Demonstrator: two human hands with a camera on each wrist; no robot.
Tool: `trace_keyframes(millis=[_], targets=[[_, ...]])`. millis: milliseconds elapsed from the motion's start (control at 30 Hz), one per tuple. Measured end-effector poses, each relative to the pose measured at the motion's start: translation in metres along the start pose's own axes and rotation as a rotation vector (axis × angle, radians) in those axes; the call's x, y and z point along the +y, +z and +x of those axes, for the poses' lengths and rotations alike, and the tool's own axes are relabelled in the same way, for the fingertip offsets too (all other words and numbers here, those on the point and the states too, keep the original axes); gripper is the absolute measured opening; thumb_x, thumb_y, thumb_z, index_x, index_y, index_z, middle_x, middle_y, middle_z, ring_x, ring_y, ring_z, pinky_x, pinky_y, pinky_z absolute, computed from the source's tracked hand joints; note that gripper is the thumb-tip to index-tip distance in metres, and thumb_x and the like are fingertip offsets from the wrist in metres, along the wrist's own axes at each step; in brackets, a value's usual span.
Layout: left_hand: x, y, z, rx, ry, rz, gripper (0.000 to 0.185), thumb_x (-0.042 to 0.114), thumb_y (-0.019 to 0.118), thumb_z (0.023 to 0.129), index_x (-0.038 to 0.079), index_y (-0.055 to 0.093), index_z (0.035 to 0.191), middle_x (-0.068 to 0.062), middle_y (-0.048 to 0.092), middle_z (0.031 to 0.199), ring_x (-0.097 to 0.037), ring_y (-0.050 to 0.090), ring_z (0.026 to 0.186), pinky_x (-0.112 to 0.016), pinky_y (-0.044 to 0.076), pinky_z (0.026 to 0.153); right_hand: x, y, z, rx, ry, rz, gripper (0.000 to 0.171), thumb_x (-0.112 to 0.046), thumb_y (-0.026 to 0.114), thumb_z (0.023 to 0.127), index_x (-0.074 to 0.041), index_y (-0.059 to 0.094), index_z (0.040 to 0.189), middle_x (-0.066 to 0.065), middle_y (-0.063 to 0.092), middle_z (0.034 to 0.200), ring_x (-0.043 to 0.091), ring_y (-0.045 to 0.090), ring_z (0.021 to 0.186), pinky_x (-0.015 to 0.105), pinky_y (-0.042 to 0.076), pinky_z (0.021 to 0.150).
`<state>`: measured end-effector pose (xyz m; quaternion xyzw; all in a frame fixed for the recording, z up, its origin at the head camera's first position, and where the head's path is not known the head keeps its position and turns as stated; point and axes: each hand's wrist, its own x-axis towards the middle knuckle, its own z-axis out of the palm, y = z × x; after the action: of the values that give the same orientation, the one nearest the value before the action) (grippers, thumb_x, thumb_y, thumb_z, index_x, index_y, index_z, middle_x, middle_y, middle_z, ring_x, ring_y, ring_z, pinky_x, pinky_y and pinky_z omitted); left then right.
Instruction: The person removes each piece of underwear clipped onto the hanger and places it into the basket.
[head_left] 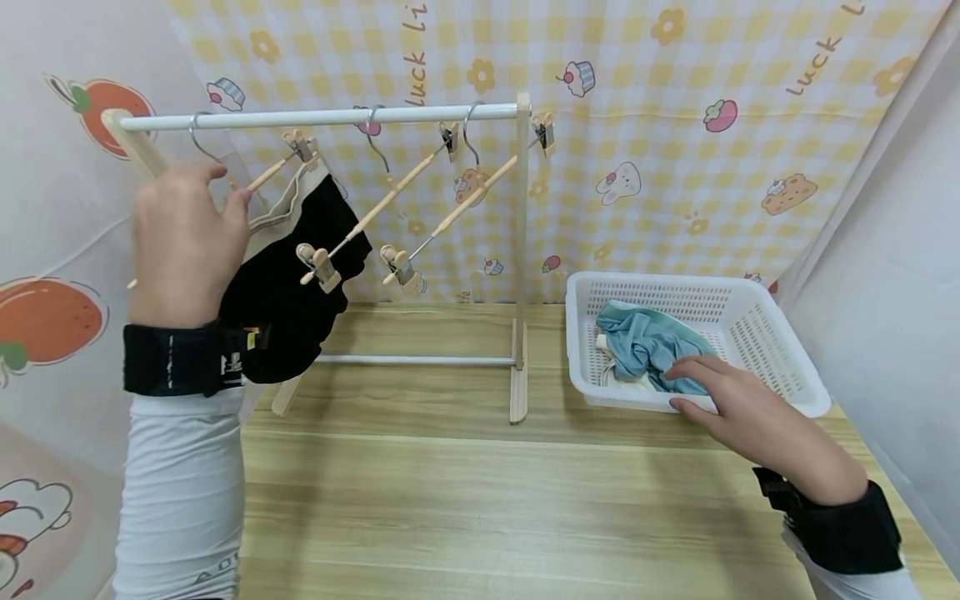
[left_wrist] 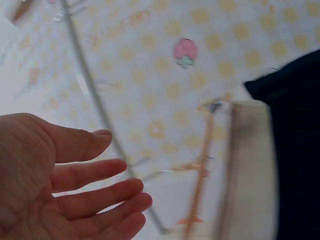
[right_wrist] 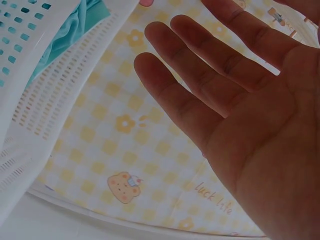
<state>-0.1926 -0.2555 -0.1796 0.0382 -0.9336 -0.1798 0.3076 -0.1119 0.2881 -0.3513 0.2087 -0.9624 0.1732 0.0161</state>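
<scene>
My left hand (head_left: 187,237) is up by the left end of the rack's rail, close to a hanger hook. The left wrist view shows its fingers (left_wrist: 100,175) spread, with nothing between them. Beside it a black garment (head_left: 300,275) with a pale waistband (left_wrist: 250,165) hangs from a wooden clip hanger (left_wrist: 202,165). Over the front rim of a white plastic basket (head_left: 776,350) reaches my right hand (head_left: 757,408), its fingers extended and holding nothing. Just beyond those fingertips, inside the basket, lies a crumpled light-blue cloth (head_left: 648,333), with something white partly hidden under it.
The rack's white rail (head_left: 315,117) runs between wooden posts (head_left: 522,250). Two bare clip hangers, a middle one (head_left: 390,200) and a right one (head_left: 465,204), hang from it, clips jutting forward. Below is a wood-grain table (head_left: 480,500); a yellow-checked curtain (head_left: 637,192) stands behind.
</scene>
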Motion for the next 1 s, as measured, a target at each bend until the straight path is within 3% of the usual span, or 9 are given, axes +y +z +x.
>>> trace_keyframes(millis=[133, 300, 633, 1000], targets=[[-0.017, 0.01, 0.006, -0.086, -0.043, 0.009, 0.049, 0.016, 0.054, 0.111, -0.013, 0.053, 0.151, -0.04, 0.057, 0.147, -0.061, 0.057, 0.133, -0.074, 0.049, 0.107, 0.001, 0.001, -0.001, -0.003, -0.002, 0.002, 0.034, -0.02, 0.076, 0.103, -0.005, 0.069, 0.133, 0.02, 0.07, 0.134, 0.043, 0.068, 0.124, 0.062, 0.059, 0.097], [-0.033, 0.02, 0.01, -0.117, -0.044, 0.004, 0.047, 0.01, 0.05, 0.11, -0.014, 0.053, 0.15, -0.04, 0.055, 0.149, -0.063, 0.055, 0.133, -0.075, 0.046, 0.111, 0.001, 0.002, -0.002, -0.002, -0.008, 0.007, 0.032, -0.02, 0.076, 0.102, -0.007, 0.07, 0.131, 0.018, 0.071, 0.132, 0.042, 0.068, 0.123, 0.061, 0.059, 0.096], [-0.043, 0.034, 0.015, -0.026, 0.002, -0.012, 0.037, -0.005, 0.047, 0.107, -0.015, 0.064, 0.138, -0.039, 0.066, 0.134, -0.062, 0.061, 0.124, -0.073, 0.05, 0.104, 0.002, 0.004, -0.004, 0.018, -0.022, 0.001, 0.031, -0.019, 0.078, 0.101, -0.007, 0.071, 0.129, 0.017, 0.072, 0.131, 0.04, 0.07, 0.121, 0.059, 0.061, 0.094], [-0.04, 0.033, 0.015, 0.011, -0.029, -0.005, 0.044, -0.011, 0.042, 0.101, -0.01, 0.068, 0.136, -0.037, 0.07, 0.126, -0.058, 0.065, 0.12, -0.071, 0.051, 0.101, 0.001, 0.023, -0.011, 0.041, -0.073, 0.015, 0.027, -0.012, 0.08, 0.098, -0.009, 0.072, 0.124, 0.009, 0.072, 0.126, 0.031, 0.072, 0.115, 0.049, 0.062, 0.088]])
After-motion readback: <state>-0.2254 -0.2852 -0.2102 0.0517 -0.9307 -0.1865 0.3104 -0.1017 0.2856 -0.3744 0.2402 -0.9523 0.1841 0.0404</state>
